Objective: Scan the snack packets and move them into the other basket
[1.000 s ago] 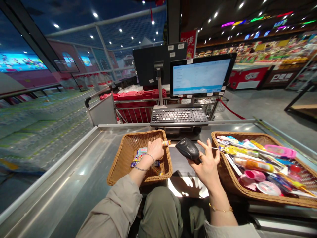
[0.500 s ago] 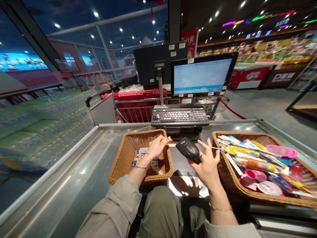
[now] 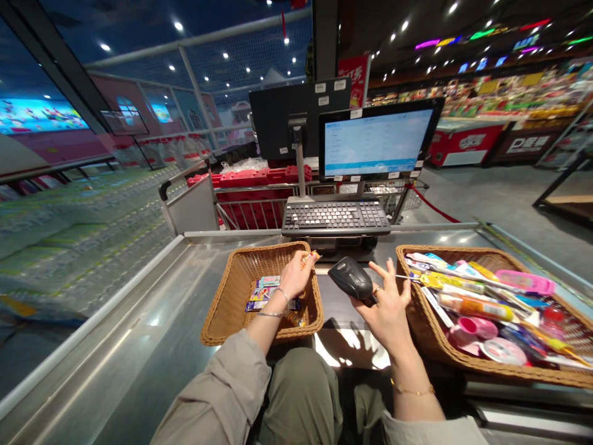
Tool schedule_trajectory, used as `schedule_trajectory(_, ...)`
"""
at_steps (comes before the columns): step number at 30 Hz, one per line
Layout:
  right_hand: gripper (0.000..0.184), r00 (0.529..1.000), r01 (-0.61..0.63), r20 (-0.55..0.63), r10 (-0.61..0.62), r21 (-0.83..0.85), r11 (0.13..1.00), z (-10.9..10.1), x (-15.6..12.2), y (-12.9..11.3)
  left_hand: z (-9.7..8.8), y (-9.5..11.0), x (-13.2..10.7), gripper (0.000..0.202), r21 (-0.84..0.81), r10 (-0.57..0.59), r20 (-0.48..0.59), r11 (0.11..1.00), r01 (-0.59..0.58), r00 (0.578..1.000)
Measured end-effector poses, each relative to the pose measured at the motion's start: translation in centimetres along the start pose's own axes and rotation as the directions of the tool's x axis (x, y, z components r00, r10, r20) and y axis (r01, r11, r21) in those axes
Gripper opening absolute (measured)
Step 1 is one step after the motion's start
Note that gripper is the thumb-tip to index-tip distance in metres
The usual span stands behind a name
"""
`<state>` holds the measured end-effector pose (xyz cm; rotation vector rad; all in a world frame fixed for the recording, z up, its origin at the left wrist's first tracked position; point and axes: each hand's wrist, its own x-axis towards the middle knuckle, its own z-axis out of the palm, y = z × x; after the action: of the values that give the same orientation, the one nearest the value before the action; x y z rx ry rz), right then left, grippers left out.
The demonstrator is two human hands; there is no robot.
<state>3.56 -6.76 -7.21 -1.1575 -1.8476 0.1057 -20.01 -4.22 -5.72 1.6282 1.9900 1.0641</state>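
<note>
Over the right side of the left wicker basket (image 3: 217, 309), my left hand (image 3: 296, 275) pinches a small packet in a yellow-orange wrapper (image 3: 315, 255). Its exact kind is mostly hidden by my fingers. Several small colourful packets (image 3: 266, 293) lie in that basket below my wrist. My right hand (image 3: 386, 312) holds a black handheld barcode scanner (image 3: 351, 278), its head facing the left basket. The grip itself is largely hidden, and some fingers are spread. A thin pale stick (image 3: 404, 276) reaches from those fingers to the right basket's edge; whether I hold it cannot be made out.
A larger wicker basket (image 3: 463, 366) on the right is heaped with toothbrushes, tubes and pink plastic items. Behind the metal counter (image 3: 152, 321) stand a keyboard (image 3: 336, 216) and a lit monitor (image 3: 377, 142). A trolley (image 3: 189, 204) sits beyond the counter's far edge.
My left hand has shifted slightly right and up with the packet, and the forearm has swung right a little. The right hand and scanner are nearly still.
</note>
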Motion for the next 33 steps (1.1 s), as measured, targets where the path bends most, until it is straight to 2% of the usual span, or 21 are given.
schedule_trajectory(4,0.014,1.000,-0.002,0.001,0.002,0.000,1.000,0.0,0.0,-0.2,0.5,-0.3,0.3,0.041,-0.080,0.021,-0.015,0.997,-0.022,1.000)
schedule_trajectory(9,0.013,1.000,-0.005,0.005,0.005,0.006,1.000,-0.1,0.0,-0.3,1.4,-0.7,1.2,0.048,-0.202,-0.009,-0.090,0.979,-0.010,0.996)
schedule_trajectory(12,0.014,1.000,-0.008,0.008,0.008,0.010,1.000,-0.1,0.0,-0.2,2.0,-0.9,1.7,0.051,-0.261,-0.019,-0.094,0.965,-0.007,0.995)
schedule_trajectory(18,0.013,1.000,-0.012,0.008,0.012,0.012,1.000,-0.1,-0.1,-0.1,1.9,-1.6,2.2,0.027,-0.271,0.020,-0.117,0.961,-0.051,0.993)
schedule_trajectory(24,0.013,0.999,0.006,-0.035,-0.005,0.014,1.000,-0.1,0.0,-0.5,0.5,-0.5,1.5,0.032,-0.196,0.074,-0.197,0.974,-0.114,0.978)
schedule_trajectory(28,0.013,0.999,0.009,-0.048,-0.008,0.014,1.000,-0.1,0.0,-0.6,-0.3,1.1,0.8,0.030,-0.020,0.128,-0.215,0.991,-0.135,0.968)
schedule_trajectory(33,0.014,0.999,0.008,-0.040,-0.007,0.012,1.000,0.0,0.0,-0.6,-0.3,2.2,0.2,0.023,0.165,0.118,-0.211,0.983,-0.084,0.970)
